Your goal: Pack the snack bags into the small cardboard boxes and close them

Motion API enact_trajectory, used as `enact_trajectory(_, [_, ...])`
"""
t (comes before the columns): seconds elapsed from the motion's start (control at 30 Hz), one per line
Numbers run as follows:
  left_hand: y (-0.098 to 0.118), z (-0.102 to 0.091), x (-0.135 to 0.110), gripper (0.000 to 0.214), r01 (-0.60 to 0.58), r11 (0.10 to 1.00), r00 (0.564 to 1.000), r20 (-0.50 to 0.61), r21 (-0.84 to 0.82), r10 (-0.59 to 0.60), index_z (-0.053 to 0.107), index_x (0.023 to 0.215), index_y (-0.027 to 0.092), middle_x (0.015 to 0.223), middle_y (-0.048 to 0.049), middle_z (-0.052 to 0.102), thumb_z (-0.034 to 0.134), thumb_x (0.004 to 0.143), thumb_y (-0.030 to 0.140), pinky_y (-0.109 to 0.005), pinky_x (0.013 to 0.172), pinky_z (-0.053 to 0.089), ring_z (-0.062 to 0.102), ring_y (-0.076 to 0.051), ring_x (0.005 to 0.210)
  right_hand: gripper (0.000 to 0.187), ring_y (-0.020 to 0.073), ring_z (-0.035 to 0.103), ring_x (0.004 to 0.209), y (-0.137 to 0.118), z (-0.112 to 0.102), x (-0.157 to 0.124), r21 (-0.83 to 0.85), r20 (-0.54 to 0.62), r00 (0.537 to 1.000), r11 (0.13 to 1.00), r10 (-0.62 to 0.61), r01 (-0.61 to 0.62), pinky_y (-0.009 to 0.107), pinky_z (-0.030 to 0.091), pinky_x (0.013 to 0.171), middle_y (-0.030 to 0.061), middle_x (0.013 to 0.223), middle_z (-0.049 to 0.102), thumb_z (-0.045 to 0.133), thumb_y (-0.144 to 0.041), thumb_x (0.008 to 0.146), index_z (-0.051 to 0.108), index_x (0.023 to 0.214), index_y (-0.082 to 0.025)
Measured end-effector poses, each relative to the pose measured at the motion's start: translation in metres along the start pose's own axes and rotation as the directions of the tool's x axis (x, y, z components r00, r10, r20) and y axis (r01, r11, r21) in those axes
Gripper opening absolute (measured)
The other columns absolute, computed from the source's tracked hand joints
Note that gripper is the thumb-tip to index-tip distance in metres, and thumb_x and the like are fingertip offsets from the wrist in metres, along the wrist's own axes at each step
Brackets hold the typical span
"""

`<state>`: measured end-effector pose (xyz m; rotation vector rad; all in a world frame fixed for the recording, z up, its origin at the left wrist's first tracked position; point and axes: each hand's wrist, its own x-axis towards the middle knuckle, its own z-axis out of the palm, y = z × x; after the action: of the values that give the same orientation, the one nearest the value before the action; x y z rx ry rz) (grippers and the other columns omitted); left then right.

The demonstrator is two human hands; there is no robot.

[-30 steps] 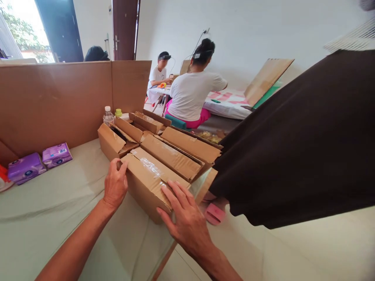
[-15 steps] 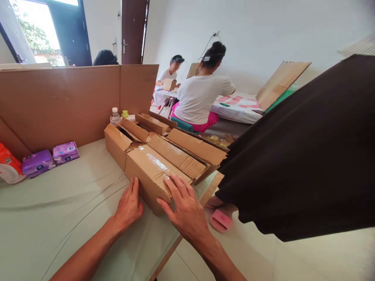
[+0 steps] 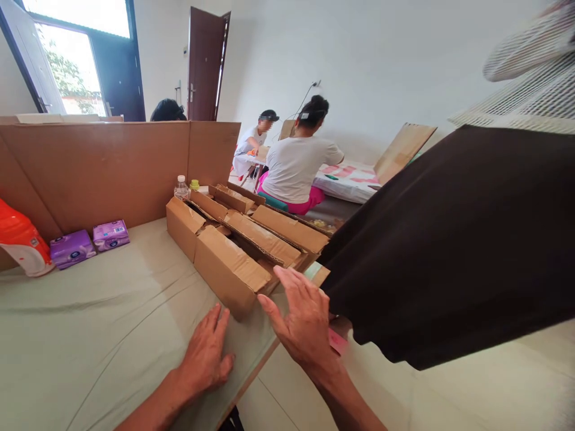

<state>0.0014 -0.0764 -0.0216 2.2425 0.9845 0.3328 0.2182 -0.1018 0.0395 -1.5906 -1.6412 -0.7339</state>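
A long cardboard box [image 3: 224, 266] with open flaps lies on the pale green cloth of the table [image 3: 103, 323]. My left hand [image 3: 206, 353] rests flat on the cloth just in front of the box's near corner, fingers stretched out, holding nothing. My right hand [image 3: 303, 320] hovers open beside the box's near right end, fingers spread and apart from the cardboard. A second open box [image 3: 182, 221] stands behind the first one, touching it.
A cardboard wall [image 3: 103, 167] backs the table. Two purple packs [image 3: 90, 242] and an orange pack [image 3: 20, 239] lie at the left. A water bottle [image 3: 181, 187] stands behind the boxes. A person's dark garment [image 3: 449, 251] fills the right. Two people [image 3: 294, 161] sit at a far table.
Both hands have come off the box and drawn back toward me. The left hand now lies flat on the cloth. The view has tilted up slightly.
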Motion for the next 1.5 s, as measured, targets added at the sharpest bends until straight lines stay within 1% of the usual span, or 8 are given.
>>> enact_trajectory(0.27, [0.002,0.013,0.028,0.099,-0.093,0.992,0.990,-0.111,-0.084,0.084,0.020,0.162,0.013,0.170,-0.0188,0.015,0.062,0.072,0.018,-0.054,0.126,0.029,0.023,-0.034,0.157,0.057,0.0322,0.063,0.115,-0.003,0.004,0.006,0.227,0.090,0.996,0.974,-0.006,-0.015,0.049,0.049,0.095,0.0184,0.131,0.067,0.046,-0.047,0.103,0.041,0.152,-0.018])
enact_trajectory(0.47, [0.000,0.020,0.033,0.087,-0.200,0.979,0.935,-0.305,-0.030,0.182,0.036,0.155,0.022,0.153,-0.0163,0.051,0.065,0.073,0.020,-0.053,0.111,0.049,0.052,-0.034,0.138,0.037,0.0230,0.066,0.111,-0.006,-0.007,0.018,0.669,0.164,0.931,0.730,-0.326,0.138,0.041,0.050,0.096,0.0083,0.118,0.075,0.045,-0.035,0.106,0.052,0.140,-0.022])
enact_trajectory(0.67, [0.005,-0.024,0.030,0.071,-0.096,0.989,0.783,-0.605,0.111,0.144,0.010,0.159,0.020,0.120,-0.0138,0.064,0.041,0.096,0.013,-0.042,0.093,0.057,0.068,-0.021,0.104,0.022,0.0198,0.069,0.097,0.005,0.002,0.033,0.754,0.217,0.898,0.650,-0.383,0.095,0.040,0.050,0.092,0.0067,0.105,0.077,0.046,-0.022,0.105,0.064,0.116,-0.018])
enact_trajectory(0.87, [0.033,-0.080,0.064,0.044,-0.161,0.943,0.847,-0.448,0.293,0.284,0.061,0.130,0.026,0.088,-0.0025,0.072,0.048,0.091,0.011,-0.030,0.079,0.054,0.068,-0.018,0.079,0.026,0.0194,0.069,0.086,0.017,0.001,0.057,0.781,0.389,0.818,0.623,-0.425,-0.048,0.035,0.054,0.082,0.0055,0.090,0.076,0.048,-0.023,0.101,0.073,0.101,-0.020])
enact_trajectory(1.03, [0.047,-0.093,0.074,0.020,-0.118,0.930,0.883,-0.391,0.349,0.259,0.068,0.105,0.020,0.092,-0.0035,0.073,0.051,0.096,0.014,-0.031,0.078,0.054,0.068,-0.017,0.081,0.034,0.0219,0.069,0.111,0.030,0.014,0.093,0.552,0.525,0.839,0.807,-0.141,-0.209,0.035,0.055,0.094,0.0114,0.127,0.070,0.042,-0.020,0.099,0.072,0.115,-0.019])
enact_trajectory(1.23, [0.052,-0.089,0.077,0.012,-0.056,0.933,0.917,-0.350,0.356,0.189,0.066,0.103,0.016,0.092,-0.0022,0.068,0.062,0.098,0.025,-0.041,0.088,0.056,0.067,-0.019,0.092,0.025,0.0293,0.074,0.097,0.005,0.060,0.131,0.073,0.814,0.577,0.997,-0.068,0.014,0.037,0.055,0.084,0.0198,0.113,0.073,0.053,-0.020,0.096,0.074,0.108,-0.014])
enact_trajectory(1.37, [0.051,-0.086,0.075,0.017,-0.031,0.953,0.926,-0.351,0.302,0.141,0.067,0.103,0.016,0.101,-0.0042,0.068,0.064,0.097,0.031,-0.043,0.091,0.056,0.066,-0.020,0.099,0.018,0.0255,0.074,0.095,-0.006,0.071,0.135,0.058,0.796,0.600,0.997,-0.074,0.046,0.030,0.052,0.079,0.0139,0.099,0.077,0.059,-0.014,0.091,0.077,0.091,-0.015])
enact_trajectory(1.5, [0.050,-0.080,0.071,0.018,-0.050,0.980,0.922,-0.369,0.191,0.119,0.067,0.103,0.015,0.101,-0.0043,0.069,0.065,0.096,0.031,-0.043,0.090,0.056,0.067,-0.020,0.097,0.027,0.0254,0.073,0.095,-0.005,0.041,0.140,0.062,0.659,0.747,0.996,-0.087,0.062,0.034,0.052,0.081,0.0133,0.106,0.077,0.050,-0.014,0.094,0.077,0.095,-0.015])
